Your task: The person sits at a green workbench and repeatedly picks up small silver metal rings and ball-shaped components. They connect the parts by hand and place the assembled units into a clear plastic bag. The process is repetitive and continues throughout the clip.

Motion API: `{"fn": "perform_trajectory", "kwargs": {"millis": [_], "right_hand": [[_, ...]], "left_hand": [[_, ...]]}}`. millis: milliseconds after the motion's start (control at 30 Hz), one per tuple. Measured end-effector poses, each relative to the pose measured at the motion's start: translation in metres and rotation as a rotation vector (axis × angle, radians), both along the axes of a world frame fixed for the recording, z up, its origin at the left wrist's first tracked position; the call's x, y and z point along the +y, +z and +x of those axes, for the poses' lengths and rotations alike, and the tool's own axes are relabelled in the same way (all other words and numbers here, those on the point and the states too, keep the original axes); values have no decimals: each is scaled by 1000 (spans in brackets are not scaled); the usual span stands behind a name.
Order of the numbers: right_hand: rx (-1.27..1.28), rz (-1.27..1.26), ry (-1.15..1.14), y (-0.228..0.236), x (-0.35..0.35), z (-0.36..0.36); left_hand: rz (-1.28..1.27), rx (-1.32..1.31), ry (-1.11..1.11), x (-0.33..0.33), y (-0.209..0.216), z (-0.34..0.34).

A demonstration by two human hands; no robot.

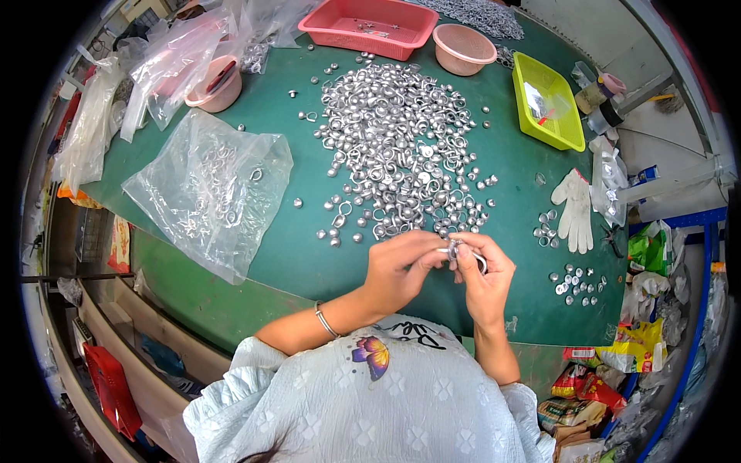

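Observation:
In front of my chest, close to the near side of the pile, my two hands meet fingertip to fingertip. My right hand [488, 282] is closed on a silver metal ring [483, 264], whose loop shows between its fingers. My left hand [395, 270] pinches a small silver metal part [452, 248] against that ring; fingertips partly hide where they join. Just beyond lies a large heap of silver domed metal pieces and ring-shaped parts [394, 139], with several loose ones around its edges.
A clear plastic bag with metal rings [255, 154] lies at left. Pink baskets [370, 35] and a yellow-green tray [567, 127] stand along the back. At right are a white glove [575, 212], small clusters of metal pieces [579, 285] and pliers [613, 239], all on the green table [309, 274].

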State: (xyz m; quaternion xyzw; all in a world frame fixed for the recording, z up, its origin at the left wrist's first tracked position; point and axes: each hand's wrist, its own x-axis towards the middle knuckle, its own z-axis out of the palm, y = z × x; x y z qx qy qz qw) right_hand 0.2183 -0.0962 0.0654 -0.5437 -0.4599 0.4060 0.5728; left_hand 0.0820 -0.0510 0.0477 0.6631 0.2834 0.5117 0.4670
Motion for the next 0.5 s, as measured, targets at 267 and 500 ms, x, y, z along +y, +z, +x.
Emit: {"fn": "perform_trajectory", "kwargs": {"millis": [267,500], "right_hand": [[-237,96,-93,-5,8,-2],[102,-72,50,-1,5,-3]], "left_hand": [[-452,-204,-36,-2,-10,10],[116,-63,170,-6,-17,8]]}}
